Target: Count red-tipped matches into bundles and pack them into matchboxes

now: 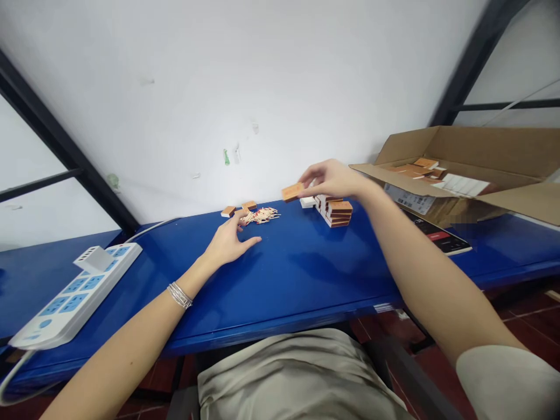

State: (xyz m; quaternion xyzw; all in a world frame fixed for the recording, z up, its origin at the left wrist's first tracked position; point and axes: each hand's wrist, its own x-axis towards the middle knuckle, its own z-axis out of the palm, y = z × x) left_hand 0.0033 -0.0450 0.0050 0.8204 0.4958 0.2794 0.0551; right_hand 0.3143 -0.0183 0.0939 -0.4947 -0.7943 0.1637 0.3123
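Observation:
Between the thumb and fingers of my right hand (328, 179) is an orange-brown matchbox (292, 192), raised above the table and slightly blurred. Below and right of that hand stands a stack of matchboxes (339, 213), with a white piece (307, 202) beside it. My left hand (230, 239) holds nothing; its thumb and fingers are apart over the table. Just beyond its fingers lies a loose pile of matches (265, 215) with red heads. Two matchboxes, one at the left (228, 211) and one behind (249, 205), lie near the pile.
At the right, an open cardboard box (455, 146) holds many matchboxes, with a dark flat item (441, 236) by its base. A white power strip (83, 294) with a plugged-in adapter lies at the left of the blue table (280, 286). A white wall stands behind.

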